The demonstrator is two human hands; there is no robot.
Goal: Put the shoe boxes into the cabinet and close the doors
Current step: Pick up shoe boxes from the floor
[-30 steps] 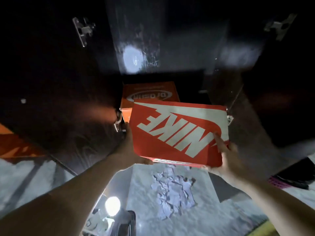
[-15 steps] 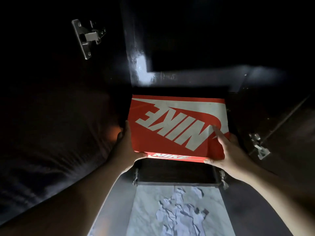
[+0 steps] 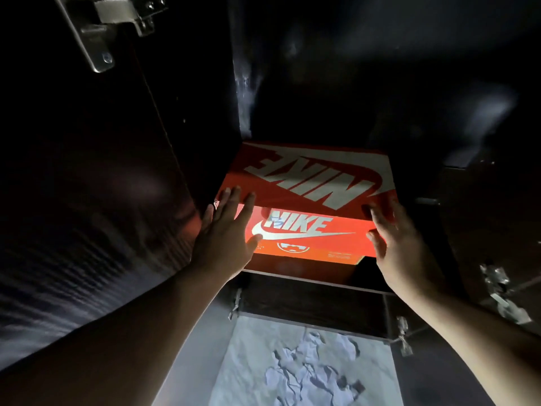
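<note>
Shoe box [image 3: 310, 200], red-orange with white lettering, sat inside the dark cabinet [image 3: 380, 83] on a shelf [image 3: 316, 281], its lid facing up and its short end panel facing outward. That end panel appeared to lie a little back from the shelf's front edge; how far the box reached toward the rear of the compartment could not be told in the darkness.

Left hand [image 3: 225, 232]: grip spread open, fingers straight, laid flat against the left part of the end panel. It held nothing. Right hand [image 3: 392, 241]: grip likewise open, fingers extended at the box's right front corner; contact there looked likely but could not be confirmed. Neither hand enclosed the box.

Left door [image 3: 96, 186] stood open beside the left forearm, with its hinge [image 3: 117, 27] visible at the top. Further hinge hardware [image 3: 497, 291] showed at lower right.

Risks judged from this position:
- Uneven pressure from the two flat palms could skew the box, jamming a corner against the compartment wall on the left, which it sat very close to.
- Should the box sit proud of the shelf edge, a door would foul on it and fail to close.
- Poor light inside the compartment made any obstruction behind the box impossible to check.
- Doors remained to be shut; fingers near the hinges risked pinching.
</note>
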